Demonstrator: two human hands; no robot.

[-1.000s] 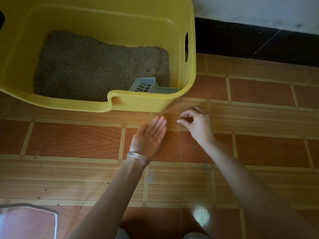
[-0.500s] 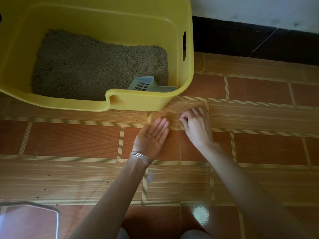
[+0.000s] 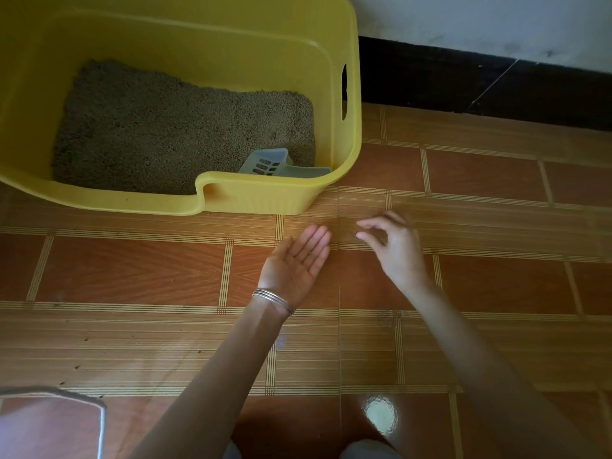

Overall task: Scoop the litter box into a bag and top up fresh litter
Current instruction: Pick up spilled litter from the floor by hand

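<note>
While the person crouched over the tiled floor (image 3: 132, 270), the yellow litter box (image 3: 275, 200) stood at the upper left, close to the dark skirting at the foot of the wall (image 3: 496, 24). Grey-brown litter (image 3: 172, 134) covered its base, and a pale grey-blue slotted scoop (image 3: 268, 164) lay on the litter inside the box's near right corner, its handle running along the front wall. Just in front of that corner, the left hand (image 3: 296, 263) lay palm up with its fingers straight and together, its grip open and holding nothing larger than a few dark specks; thin metal bangles (image 3: 273, 299) circled its wrist. Beside it, farther from the box's notched front edge, the right hand (image 3: 395, 246) was blurred, with thumb and forefinger drawn toward each other above the floor; whether they pinched anything could not be told. Dark specks dotted the floor well in front of the box. At the lower left, far from the box, a clear rounded edge (image 3: 99, 412) entered the view; what it belonged to could not be told.
</note>
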